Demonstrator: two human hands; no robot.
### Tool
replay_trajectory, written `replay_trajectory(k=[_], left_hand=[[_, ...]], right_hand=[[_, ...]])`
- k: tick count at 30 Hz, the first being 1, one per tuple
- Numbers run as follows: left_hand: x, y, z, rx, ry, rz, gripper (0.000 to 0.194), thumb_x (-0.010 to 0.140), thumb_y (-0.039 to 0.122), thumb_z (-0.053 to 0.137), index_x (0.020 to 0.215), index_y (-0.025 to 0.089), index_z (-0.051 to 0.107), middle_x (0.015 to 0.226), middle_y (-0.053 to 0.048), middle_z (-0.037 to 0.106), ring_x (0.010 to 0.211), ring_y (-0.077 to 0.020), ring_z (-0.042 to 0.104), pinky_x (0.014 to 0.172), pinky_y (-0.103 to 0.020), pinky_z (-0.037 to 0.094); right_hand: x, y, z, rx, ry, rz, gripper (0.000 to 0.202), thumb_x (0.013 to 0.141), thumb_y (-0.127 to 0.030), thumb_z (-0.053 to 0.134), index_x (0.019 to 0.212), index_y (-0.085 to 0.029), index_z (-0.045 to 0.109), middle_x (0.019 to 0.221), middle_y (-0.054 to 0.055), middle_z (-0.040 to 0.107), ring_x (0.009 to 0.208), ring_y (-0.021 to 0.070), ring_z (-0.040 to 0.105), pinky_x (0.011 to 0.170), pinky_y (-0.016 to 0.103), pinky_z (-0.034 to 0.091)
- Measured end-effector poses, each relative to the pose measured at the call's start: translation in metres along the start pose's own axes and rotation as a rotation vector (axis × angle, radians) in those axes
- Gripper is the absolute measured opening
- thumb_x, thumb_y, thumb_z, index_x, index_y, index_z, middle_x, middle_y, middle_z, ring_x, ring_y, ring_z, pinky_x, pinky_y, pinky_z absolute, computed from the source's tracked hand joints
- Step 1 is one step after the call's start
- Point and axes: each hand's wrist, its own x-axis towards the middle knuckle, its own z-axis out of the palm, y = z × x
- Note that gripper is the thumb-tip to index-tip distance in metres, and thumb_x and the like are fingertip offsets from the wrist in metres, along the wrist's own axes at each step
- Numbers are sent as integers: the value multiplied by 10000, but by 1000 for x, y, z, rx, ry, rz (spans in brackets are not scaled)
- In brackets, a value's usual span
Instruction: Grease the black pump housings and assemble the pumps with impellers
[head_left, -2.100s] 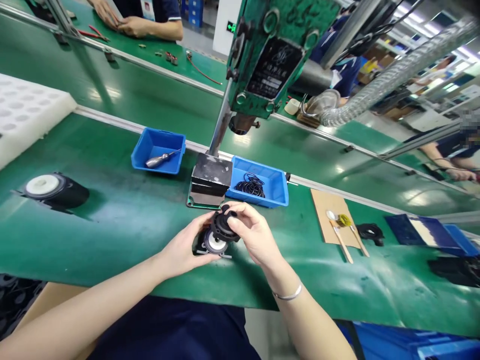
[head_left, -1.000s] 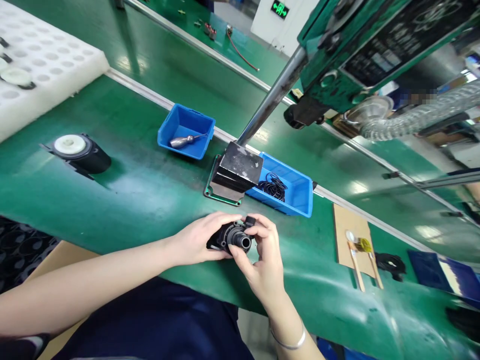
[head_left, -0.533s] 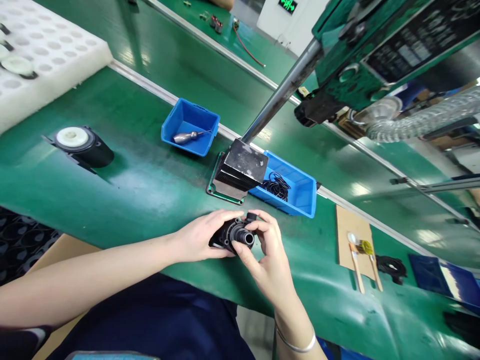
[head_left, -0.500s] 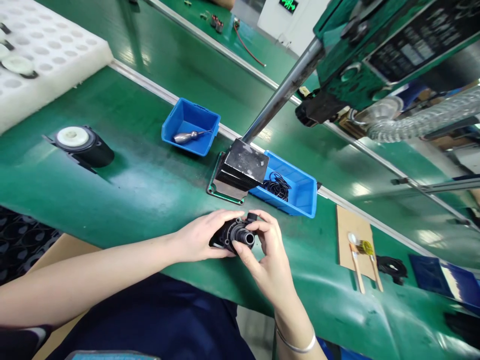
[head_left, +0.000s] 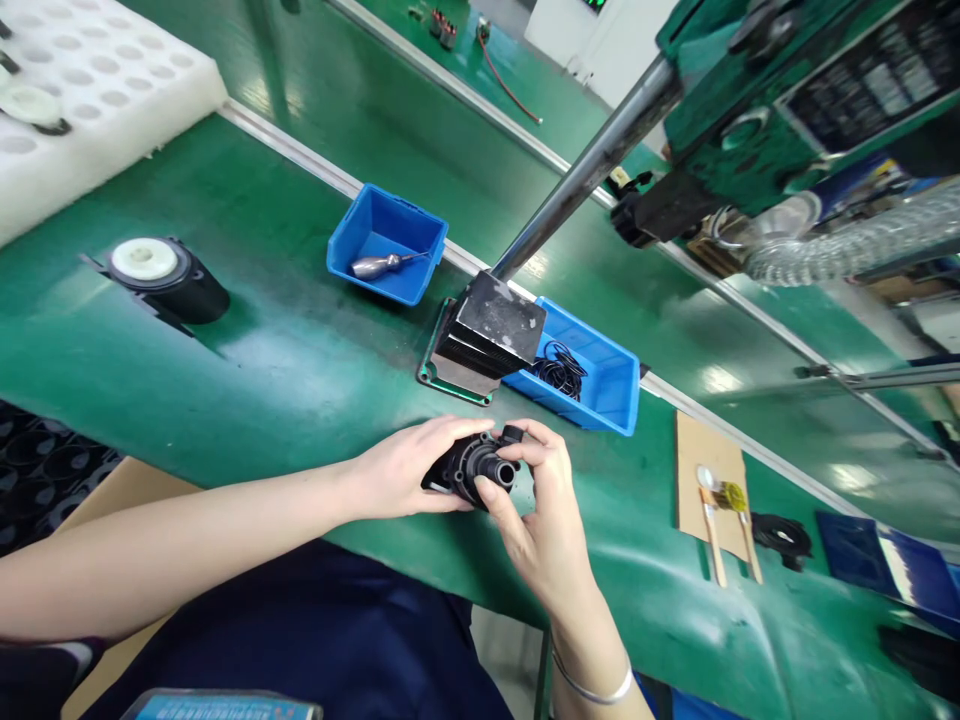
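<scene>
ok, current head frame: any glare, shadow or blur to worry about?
Head view: pale glare on the green bench, lower right; head view: soft shadow right of the white-capped black housing; head view: nameplate on the green press unreadable; head view: fingers and held black part reasonably clear.

One held black assembly (head_left: 476,467), two blue bins (head_left: 386,222) beside one press (head_left: 500,315), two brushes (head_left: 713,540), one screwdriver (head_left: 375,265)

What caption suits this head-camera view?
Bare hands grip a black, round, spouted plastic part at a green workbench.
</scene>
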Motion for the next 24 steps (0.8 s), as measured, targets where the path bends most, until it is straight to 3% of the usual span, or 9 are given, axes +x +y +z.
replay_trajectory(k=[4, 12, 17, 24], left_hand=[[-1, -2, 1, -20, -4, -4, 800, 827, 326, 763, 1486, 251, 316, 1451, -147, 534, 1327, -304, 542, 1109, -494, 464], [-1, -4, 1, -20, -1, 27, 794, 837, 296, 755, 1491, 264, 308, 1436, -131, 541, 1303, -279, 548, 1101, -456, 470], [-1, -4, 1, -31, 4, 89, 710, 868, 268, 721, 1472, 275, 347, 1386, -117, 551, 1306, -255, 530, 1103, -428, 468], [-2, -6, 0, -53, 3, 112, 529, 884, 241, 695, 1363, 278, 473, 1320, -107, 545, 1254, -248, 567, 1071, -415, 490]], right_hand=[[0, 2, 0, 43, -62, -45, 261, 934, -244, 614, 1166, -254, 496, 1374, 125, 455, 1348, 262, 447, 1079, 485, 440], [-3, 5, 11, 41, -25, -52, 282, 929, -214, 612, 1178, -250, 484, 1374, 130, 441, 1336, 260, 448, 1086, 506, 432], [-4, 7, 17, 34, 50, -65, 285, 911, -224, 637, 1154, -247, 490, 1320, 125, 475, 1307, 268, 458, 1060, 521, 439], [-9, 10, 24, 157, 75, 43, 316, 897, -226, 658, 1143, -240, 461, 1319, 125, 453, 1309, 268, 484, 1083, 532, 432]])
